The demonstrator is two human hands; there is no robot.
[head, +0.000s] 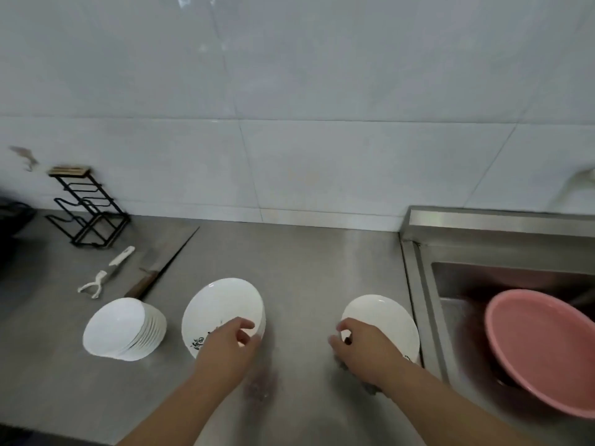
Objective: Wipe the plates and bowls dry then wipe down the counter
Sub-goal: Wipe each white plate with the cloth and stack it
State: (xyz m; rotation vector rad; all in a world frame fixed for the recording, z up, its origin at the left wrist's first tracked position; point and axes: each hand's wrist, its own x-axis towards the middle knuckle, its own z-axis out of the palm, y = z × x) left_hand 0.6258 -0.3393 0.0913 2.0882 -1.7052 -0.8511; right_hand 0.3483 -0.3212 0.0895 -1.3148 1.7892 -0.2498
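Head view: left grip (pixel 225 347) pinches middle plate (pixel 222 304) rim; right grip (pixel 365 349) clutches cloth (pixel 370 388) over right plate (pixel 386 313).

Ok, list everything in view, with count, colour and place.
bowl stack: one, white, counter left
middle dish: one, white, counter centre
right dish: one, white, beside sink
cloth: one, grey, under right wrist
counter: one, grey steel, beneath everything
basin: one, pink, in sink
sink: one, steel, right
rack: one, black, back left
peeler: one, white, before rack
cleaver: one, wooden-handled, beside peeler
left hand: one, grips middle dish's rim
right hand: one, pinches right dish's rim
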